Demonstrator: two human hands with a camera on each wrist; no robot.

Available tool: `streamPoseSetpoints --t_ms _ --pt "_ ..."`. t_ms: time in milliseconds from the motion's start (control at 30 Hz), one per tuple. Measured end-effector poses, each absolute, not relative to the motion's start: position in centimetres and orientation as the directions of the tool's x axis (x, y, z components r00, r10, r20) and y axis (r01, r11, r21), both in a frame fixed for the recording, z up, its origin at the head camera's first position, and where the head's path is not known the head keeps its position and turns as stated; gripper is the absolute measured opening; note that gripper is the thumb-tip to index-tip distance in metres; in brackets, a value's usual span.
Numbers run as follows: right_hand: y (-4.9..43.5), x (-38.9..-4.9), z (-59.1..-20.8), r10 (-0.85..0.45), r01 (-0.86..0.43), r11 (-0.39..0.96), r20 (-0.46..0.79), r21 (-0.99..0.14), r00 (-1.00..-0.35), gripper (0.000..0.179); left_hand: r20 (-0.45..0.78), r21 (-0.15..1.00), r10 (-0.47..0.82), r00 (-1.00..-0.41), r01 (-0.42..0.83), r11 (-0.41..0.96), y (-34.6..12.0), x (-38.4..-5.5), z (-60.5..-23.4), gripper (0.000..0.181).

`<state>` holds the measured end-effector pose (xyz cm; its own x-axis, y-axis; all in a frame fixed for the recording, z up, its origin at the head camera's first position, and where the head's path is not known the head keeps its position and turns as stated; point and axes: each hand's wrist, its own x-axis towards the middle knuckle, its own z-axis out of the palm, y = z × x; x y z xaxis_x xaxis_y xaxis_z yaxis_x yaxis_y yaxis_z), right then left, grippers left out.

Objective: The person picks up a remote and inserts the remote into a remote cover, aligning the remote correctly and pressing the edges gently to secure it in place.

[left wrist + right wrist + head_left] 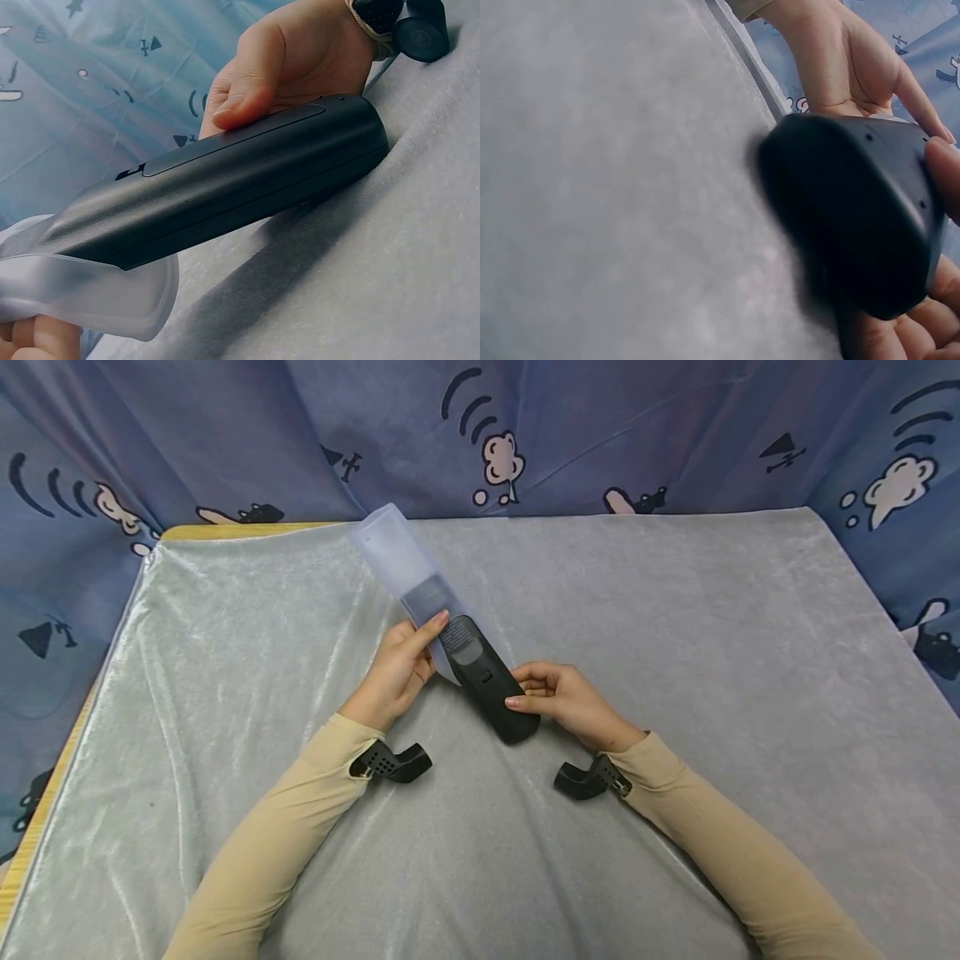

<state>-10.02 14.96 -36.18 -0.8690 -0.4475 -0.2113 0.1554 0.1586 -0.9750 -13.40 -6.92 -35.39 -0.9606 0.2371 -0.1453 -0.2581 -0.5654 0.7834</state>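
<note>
A black remote control [491, 681] lies slantwise between the hands, back side up, its battery cover and latch showing. Its upper end is inside a translucent sleeve [390, 543], seen through the cloudy plastic. My left hand [397, 668] grips the sleeve around its open end, thumb on top beside the remote. Near the remote's lower end, my right hand [570, 697] pinches it by the side, thumb above and fingers beneath. In the left wrist view, the sleeve's rounded lip [150, 300] stands out under the remote. The right wrist view shows the remote's blunt end [847, 217] up close.
A grey velvety cloth [712, 635] covers the table, with a yellow wooden edge [247, 531] showing at the back left and left. Blue printed curtains [570, 435] hang behind and at both sides. Each wrist wears a black camera mount [401, 764].
</note>
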Motion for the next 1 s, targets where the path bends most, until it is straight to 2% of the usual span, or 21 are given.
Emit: streamPoseSetpoints --t_ms 1000 --pt "15.01 -10.00 -36.23 -0.457 0.169 0.141 -0.216 -0.975 -0.863 0.033 -0.136 0.769 0.259 -0.956 -0.267 -0.580 -6.77 -13.23 -35.53 0.011"
